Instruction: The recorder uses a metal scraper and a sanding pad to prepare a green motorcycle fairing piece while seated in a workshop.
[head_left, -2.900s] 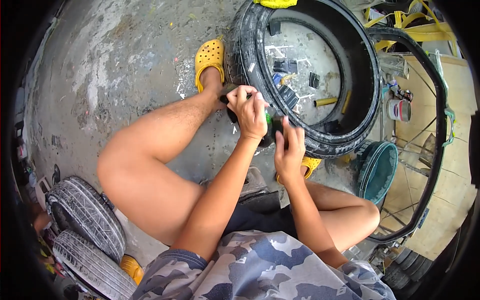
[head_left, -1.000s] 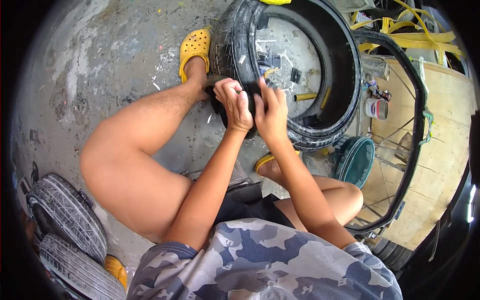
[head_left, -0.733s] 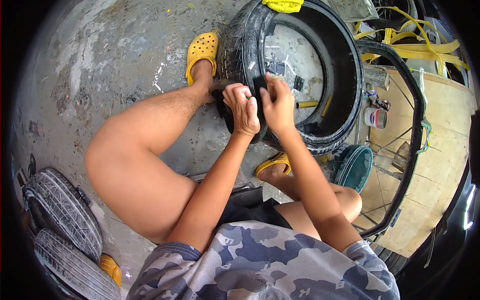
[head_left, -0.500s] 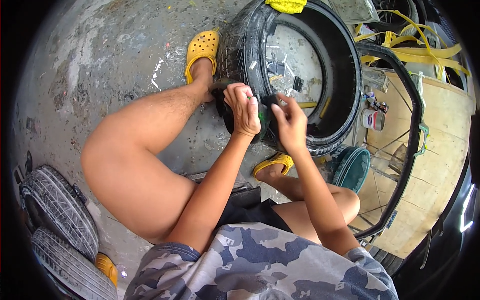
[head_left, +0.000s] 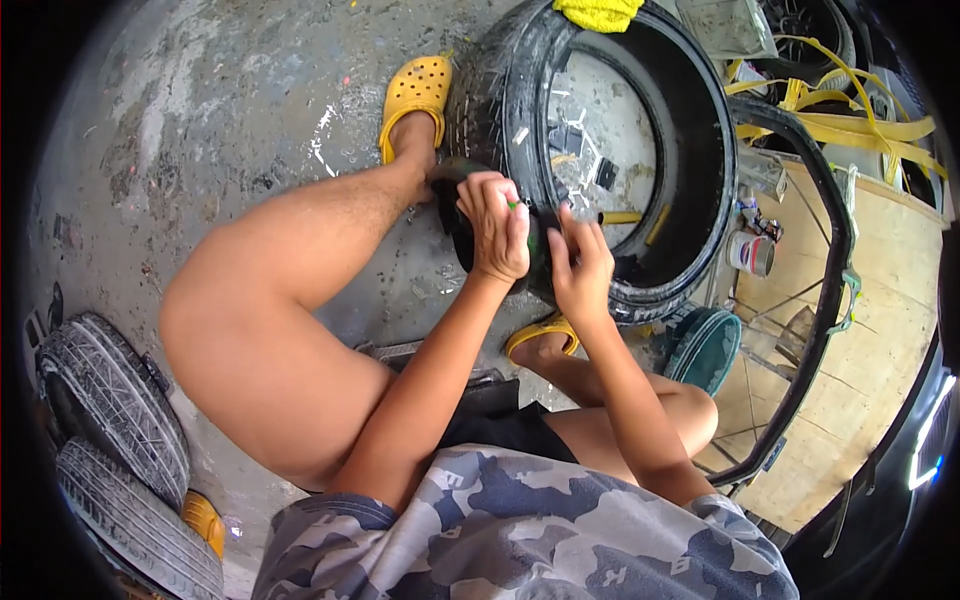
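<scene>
Near the tire's near-left edge, my left hand (head_left: 493, 228) is closed round a dark, rounded object (head_left: 455, 185) with bits of green showing at the fingers; its kind is mostly hidden. Close on the right is my right hand (head_left: 582, 262), with bent fingers and thumb beside the same dark object. Motion smears these fingertips, so their grip is unclear. Beyond both hands a large black tire (head_left: 690, 130), without a rim, shows its dusty tread and wide opening. A yellow cloth (head_left: 600, 12) hangs over its far edge.
Yellow clogs (head_left: 418, 95) are on my feet, either side of the work. A teal bucket (head_left: 705, 350) and a small white can (head_left: 750, 253) stand right of the tire, near a black frame (head_left: 835, 230) and wooden panel (head_left: 880, 300). More tires (head_left: 120, 400) lie at lower left.
The view has shifted slightly, so the tire sits a little farther right in the picture. My right fingers have moved slightly and are blurred; my left hand keeps its grip.
</scene>
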